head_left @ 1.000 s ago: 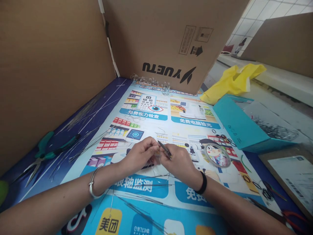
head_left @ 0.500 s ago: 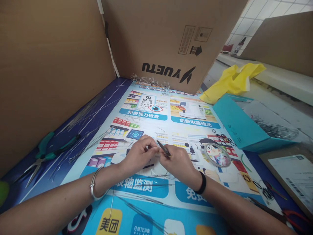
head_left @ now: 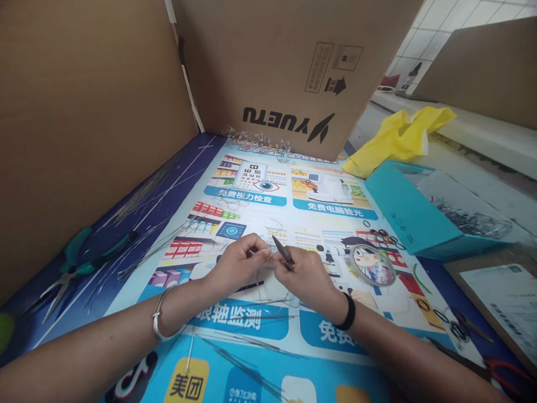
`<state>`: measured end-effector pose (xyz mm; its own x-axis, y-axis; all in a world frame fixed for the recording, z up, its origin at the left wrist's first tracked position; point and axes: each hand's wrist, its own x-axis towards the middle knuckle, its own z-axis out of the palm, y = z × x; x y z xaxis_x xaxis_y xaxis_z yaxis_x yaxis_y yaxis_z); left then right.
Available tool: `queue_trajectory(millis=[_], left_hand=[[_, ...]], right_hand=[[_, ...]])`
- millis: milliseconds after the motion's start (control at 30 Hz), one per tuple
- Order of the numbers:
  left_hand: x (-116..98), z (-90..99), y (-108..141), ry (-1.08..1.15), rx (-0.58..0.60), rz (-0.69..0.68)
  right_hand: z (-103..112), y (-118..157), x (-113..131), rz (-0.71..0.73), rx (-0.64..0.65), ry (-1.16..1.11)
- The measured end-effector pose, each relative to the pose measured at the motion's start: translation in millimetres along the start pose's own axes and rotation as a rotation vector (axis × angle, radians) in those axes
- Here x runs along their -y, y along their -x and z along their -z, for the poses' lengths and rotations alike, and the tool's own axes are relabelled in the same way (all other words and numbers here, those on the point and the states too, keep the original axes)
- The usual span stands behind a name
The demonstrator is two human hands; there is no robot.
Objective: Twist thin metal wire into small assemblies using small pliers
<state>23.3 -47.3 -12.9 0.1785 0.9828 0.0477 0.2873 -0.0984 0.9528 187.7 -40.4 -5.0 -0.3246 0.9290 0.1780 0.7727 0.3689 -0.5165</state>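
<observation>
My left hand point(head_left: 241, 258) is closed in a pinch over the printed sheet, its fingertips nearly meeting those of the other hand. A thin wire point(head_left: 258, 286) hangs just below these fingers; the small piece at the fingertips is mostly hidden. My right hand point(head_left: 308, 274) is wrapped round a slim dark pointed tool point(head_left: 282, 250), which looks like tweezers, its tip slanting up and left. Long loose wires point(head_left: 243, 358) lie on the sheet between my forearms.
Green-handled pliers point(head_left: 75, 263) lie left near more wires point(head_left: 151, 246). To the right are a clear round dish point(head_left: 372, 266), black rings point(head_left: 384, 238), a teal box point(head_left: 419, 218) with wire pieces, and red-handled scissors point(head_left: 507, 372). Cardboard panels point(head_left: 268, 67) stand behind.
The dark tool's tip has shifted slightly up and right, and my right hand has turned a little. My left hand stays nearly in place, still pinched.
</observation>
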Motion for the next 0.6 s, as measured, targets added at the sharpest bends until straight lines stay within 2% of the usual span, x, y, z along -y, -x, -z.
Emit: queue_trajectory(millis=[200, 600], left_hand=[[-2.7, 2.0, 0.5, -0.021, 0.061, -0.020], [-2.4, 4.8, 0.7, -0.112, 0.068, -0.007]], right_hand=[[2.4, -0.1, 0.2, -0.018, 0.010, -0.044], [3.7, -0.6, -3.8, -0.062, 0.012, -0.104]])
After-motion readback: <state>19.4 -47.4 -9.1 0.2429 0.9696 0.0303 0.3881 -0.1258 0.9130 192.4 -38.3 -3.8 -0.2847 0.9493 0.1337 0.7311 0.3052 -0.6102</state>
